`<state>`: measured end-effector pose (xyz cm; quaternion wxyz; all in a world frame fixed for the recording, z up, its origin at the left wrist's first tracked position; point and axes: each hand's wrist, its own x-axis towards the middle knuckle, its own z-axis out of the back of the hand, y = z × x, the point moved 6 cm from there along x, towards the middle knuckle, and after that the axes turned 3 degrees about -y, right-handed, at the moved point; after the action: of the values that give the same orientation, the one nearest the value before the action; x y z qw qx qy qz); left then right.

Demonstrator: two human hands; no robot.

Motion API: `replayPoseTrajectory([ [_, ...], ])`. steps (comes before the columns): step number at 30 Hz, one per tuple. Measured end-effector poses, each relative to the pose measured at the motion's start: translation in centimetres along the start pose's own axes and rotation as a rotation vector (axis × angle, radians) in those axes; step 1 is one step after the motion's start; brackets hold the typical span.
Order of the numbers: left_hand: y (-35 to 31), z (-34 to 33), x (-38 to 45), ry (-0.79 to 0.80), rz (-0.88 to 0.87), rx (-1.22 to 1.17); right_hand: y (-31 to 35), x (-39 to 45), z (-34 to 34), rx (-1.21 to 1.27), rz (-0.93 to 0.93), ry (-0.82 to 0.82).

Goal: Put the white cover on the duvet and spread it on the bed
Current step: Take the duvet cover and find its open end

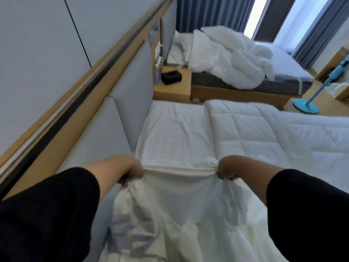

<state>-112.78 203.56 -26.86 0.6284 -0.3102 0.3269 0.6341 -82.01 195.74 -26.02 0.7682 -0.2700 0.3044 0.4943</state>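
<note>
Both hands hold the white fabric cover point(179, 205) at the near edge of the bed point(175, 133). The left hand point(132, 172) has its fingers curled around a bunched part of the cover, and the right hand point(225, 172) grips the cover in the same way. Between the two hands a rolled edge of the cover is stretched tight and almost level. Below this edge the cover hangs down in loose folds toward the camera. Both arms wear black sleeves point(49, 208) pushed back from the wrists.

The white quilted duvet point(264, 133) lies flat on the bed, on the right part of the mattress, and reaches the far edge. Its left border runs from the far edge toward the right hand. To the left of it the wrinkled white sheet of the bed is bare, up to the grey padded headboard point(130, 110) on the wall.

Beyond the far edge of the bed stands a light wooden nightstand point(175, 89). On its top, near the back, is a black rectangular tissue box point(171, 77) with an opening on its upper side; what is inside it I cannot tell. Beside the box, against the wall, stand clear plastic bottles point(158, 70).

Behind the nightstand is a second bed point(245, 89) with a crumpled white duvet point(232, 59) heaped on it. A turquoise floor stand point(306, 105) is on the wooden floor at the right, and grey-blue curtains point(211, 12) hang at the back.
</note>
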Motion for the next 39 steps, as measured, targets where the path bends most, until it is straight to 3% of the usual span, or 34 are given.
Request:
replayPoseTrajectory([
  [2,-2.4,7.9,1.2,-0.115,-0.046,-0.464,1.0,2.5,7.9,0.54,-0.069,-0.129],
  [4,-4.7,16.3,1.7,-0.306,-0.211,-0.947,1.8,5.6,15.5,1.054,0.042,-0.327],
  [7,-5.2,24.1,-0.3,-0.608,-0.408,-1.235,2.5,6.2,21.2,1.311,0.351,-0.571],
  [10,-5.2,23.6,0.6,-0.736,-0.593,-0.986,5.5,4.7,18.6,1.205,0.445,-0.586],
  [15,-3.4,10.4,8.5,-0.622,-0.449,-0.392,8.8,9.0,5.6,0.696,0.345,-0.424],
  [18,-1.4,-2.9,12.9,-0.406,-0.391,-0.209,9.4,10.4,-5.9,0.486,0.253,-0.257],
  [21,0.9,-18.0,14.5,-0.045,-0.339,-0.118,8.4,10.4,-18.7,0.272,0.142,-0.033],
  [23,2.4,-26.1,14.0,0.137,-0.282,-0.103,6.5,9.9,-24.7,0.232,0.033,-0.02],
  [26,4.1,-34.5,12.8,0.335,-0.228,-0.053,4.2,9.9,-29.2,0.301,-0.084,0.015],
  [29,5.3,-37.5,11.2,0.438,-0.167,-0.071,3.9,10.0,-30.3,0.37,-0.109,0.086],
  [34,6.5,-35.9,11.3,0.319,-0.181,-0.307,10.3,5.5,-25.9,0.492,0.042,0.239],
  [35,6.5,-34.8,10.9,0.28,-0.222,-0.286,12.1,3.8,-24.4,0.636,0.075,0.309],
  [38,6.1,-31.8,9.0,0.083,-0.418,-0.133,16.4,-1.0,-20.6,1.469,0.084,0.66],
  [39,6.1,-31.4,8.4,0.049,-0.392,-0.172,17.1,-2.1,-19.1,1.686,0.091,0.72],
])
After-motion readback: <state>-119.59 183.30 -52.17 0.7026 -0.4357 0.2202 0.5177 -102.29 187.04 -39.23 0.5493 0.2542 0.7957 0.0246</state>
